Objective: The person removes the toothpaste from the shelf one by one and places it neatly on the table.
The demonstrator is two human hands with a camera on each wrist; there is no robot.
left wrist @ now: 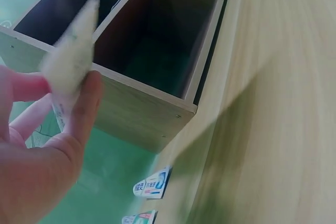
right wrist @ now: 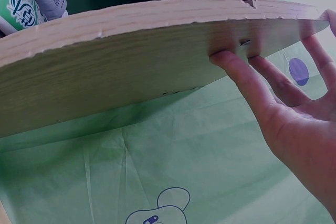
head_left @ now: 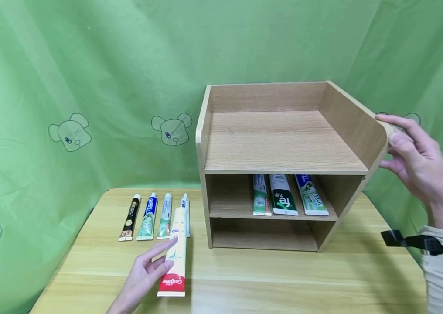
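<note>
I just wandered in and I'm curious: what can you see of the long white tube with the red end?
The long white tube with the red end looks like smooth plastic. Near its wide, flat end it is red, lettered "Colgate" in white; a greenish starlike print decorates the middle. Its narrower end points toward the back. The bare left hand pinches it above the pale wooden tabletop.

The left wrist view shows the tube (left wrist: 72,53) blurred, the table (left wrist: 278,124) shadowed
</note>
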